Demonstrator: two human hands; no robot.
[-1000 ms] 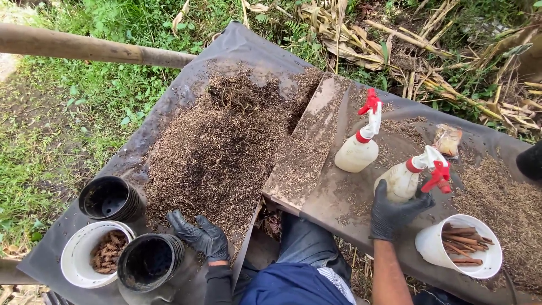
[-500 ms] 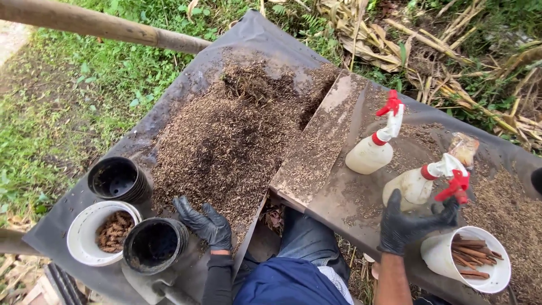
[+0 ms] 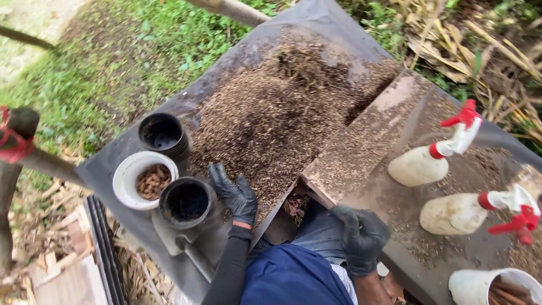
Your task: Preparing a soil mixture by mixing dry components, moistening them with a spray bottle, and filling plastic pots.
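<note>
**Gloved hands at the potting table**

Since a second ago, the right hand (image 3: 364, 237) has left the spray bottles and come back to the table's near edge, loosely curled, gripping nothing. A dark sheet (image 3: 101, 169) carries a broad soil heap (image 3: 282, 118). The left hand (image 3: 234, 192) rests on the soil, fingers spread, beside the nearer of two empty black pots (image 3: 186, 201). Two white tubs: one (image 3: 144, 179) holds brown bits, the other (image 3: 497, 288) sticks. Two spray bottles (image 3: 435, 158) lie right.

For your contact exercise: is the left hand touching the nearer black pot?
Apart. The head view shows a strip of dark sheet between the gloved left hand, resting on the soil mix, and the black pot.
</note>
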